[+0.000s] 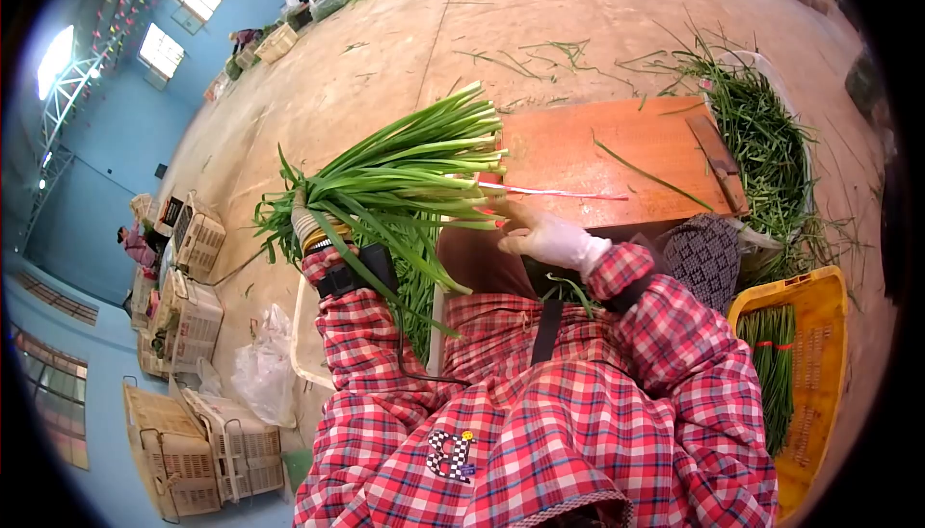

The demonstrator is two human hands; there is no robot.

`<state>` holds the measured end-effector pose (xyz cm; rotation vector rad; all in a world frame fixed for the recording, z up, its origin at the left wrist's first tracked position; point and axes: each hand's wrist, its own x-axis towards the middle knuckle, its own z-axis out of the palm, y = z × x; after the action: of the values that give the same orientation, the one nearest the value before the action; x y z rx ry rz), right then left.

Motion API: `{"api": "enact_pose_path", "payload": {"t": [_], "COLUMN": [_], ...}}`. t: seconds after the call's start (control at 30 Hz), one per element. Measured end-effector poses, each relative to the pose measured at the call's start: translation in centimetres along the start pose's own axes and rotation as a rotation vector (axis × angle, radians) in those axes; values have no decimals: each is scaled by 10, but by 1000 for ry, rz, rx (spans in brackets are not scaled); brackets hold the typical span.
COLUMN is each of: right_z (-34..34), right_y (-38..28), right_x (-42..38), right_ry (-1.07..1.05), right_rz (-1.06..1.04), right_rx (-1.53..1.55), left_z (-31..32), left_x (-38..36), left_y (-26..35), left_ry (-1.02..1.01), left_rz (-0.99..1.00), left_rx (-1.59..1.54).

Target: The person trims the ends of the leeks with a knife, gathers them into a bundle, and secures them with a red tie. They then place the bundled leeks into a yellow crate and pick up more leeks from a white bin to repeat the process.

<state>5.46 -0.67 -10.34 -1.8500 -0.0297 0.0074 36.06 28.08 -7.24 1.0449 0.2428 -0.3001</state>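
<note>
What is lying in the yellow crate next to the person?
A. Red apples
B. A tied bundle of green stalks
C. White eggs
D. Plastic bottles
B: the yellow crate holds a bundle of green stalks with a red band round it, like the bunch of greens that the left hand holds.

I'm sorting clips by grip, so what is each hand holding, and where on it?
The left hand grips a bunch of green onions near its leafy end. The right hand pinches a red string at one end.
</note>
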Motion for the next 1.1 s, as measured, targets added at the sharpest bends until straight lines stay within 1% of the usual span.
{"api": "enact_pose_path", "payload": {"t": [0.03, 0.07, 0.1, 0.17, 0.2, 0.23, 0.3, 0.33, 0.37, 0.43, 0.47, 0.5, 0.53, 0.57, 0.63, 0.67, 0.7, 0.73, 0.77, 0.83, 0.87, 0.9, 0.97, 1.0, 1.03, 1.07, 1.1], "right_z": [6, 13, 14, 17, 20, 21, 19, 19, 19, 23, 30, 45, 56, 67, 96, 112, 117, 126, 134, 116, 108, 110, 114, 97, 91, 74, 50], "right_y": [-3, 1, -1, -4, 2, 4, 9, 12, 16, 23, 10, 15, 18, 10, -4, 0, -4, 1, 6, -26, -53, -48, -37, -51, -31, -27, -38], "right_x": [6, 11, 14, 20, 22, 22, 21, 18, 13, 2, -4, -2, -2, 0, -1, -1, -2, 0, 4, 1, -5, -6, -4, -12, -13, -22, -36], "right_ry": [49, 135, 133, 43, 86, 81, 179, 173, 5, -336, -359, -423, -476, -522, -541, -503, -534, -541, -548, -445, -378, -368, -190, -56, 38, -37, -111], "right_rz": [-46, -169, -169, 60, 35, 41, -240, -240, -79, 255, 166, -35, -104, -179, -100, -156, -132, -82, -26, 94, 140, 140, 61, -11, -227, -202, -109], "right_rx": [18, 72, 72, 346, 381, 384, 193, 191, 287, 468, 356, 433, 312, 184, 343, 378, 444, 599, 756, 768, 710, 708, 488, 117, -159, -230, -362], "left_z": [7, 21, 29, 29, 28, 29, 35, 40, 44, 44, 37, 42, 51, 50, 49, 51, 59, 65, 67, 71, 80, 84, 89, 87, 88, 89, 88], "left_x": [-8, -22, -30, -33, -38, -41, -46, -48, -51, -50, -37, -48, -58, -49, -39, -37, -44, -51, -51, -54, -68, -77, -86, -85, -84, -84, -84], "left_y": [-4, -7, -10, -11, -13, -13, -14, -14, -14, -13, -11, -6, -7, -9, -7, -9, -9, -9, -8, -9, -8, -8, -10, -10, -10, -9, -8], "left_ry": [0, 18, 37, 50, 43, 35, 36, 73, 110, 39, 24, 13, 72, 41, 73, 96, 119, 187, 189, 280, 293, 285, 217, 186, 183, 205, 231], "left_rz": [-1, 60, 123, 143, 101, 57, 49, 75, 101, 117, 101, 85, 96, 155, 189, 210, 230, 249, 252, 335, 323, 316, 266, 255, 256, 265, 275], "left_rx": [1, -56, -115, -103, -110, -116, -117, -169, -221, -228, -226, -223, -150, -252, -282, -335, -389, -413, -420, -460, -471, -470, -499, -487, -490, -495, -500]}}
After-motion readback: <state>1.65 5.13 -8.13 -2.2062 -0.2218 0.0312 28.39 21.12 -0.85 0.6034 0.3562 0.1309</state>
